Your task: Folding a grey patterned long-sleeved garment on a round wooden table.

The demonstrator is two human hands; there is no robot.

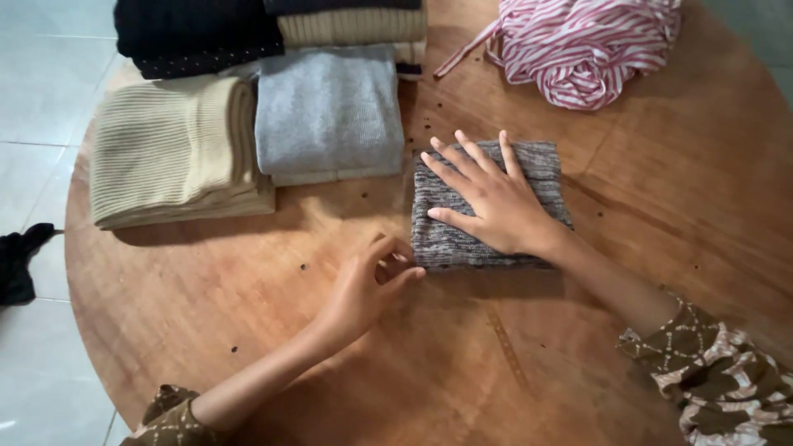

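A folded grey-and-black marled knit garment [541, 165] lies on the round wooden table [661, 190]. My right hand [487, 194] rests flat on top of it, fingers spread, pressing it down. My left hand [368, 285] is at the garment's near left corner, fingers curled and pinching or touching its edge. Both forearms come in from the bottom of the view, with patterned brown sleeves.
Folded knitwear sits at the back left: a beige ribbed sweater [169, 149], a light grey one [326, 111], a dark dotted one [194, 33] and a cream one [351, 25]. A bundled red-and-white striped cloth [582, 49] lies at the back right. A dark cloth [16, 260] is on the tiled floor at left.
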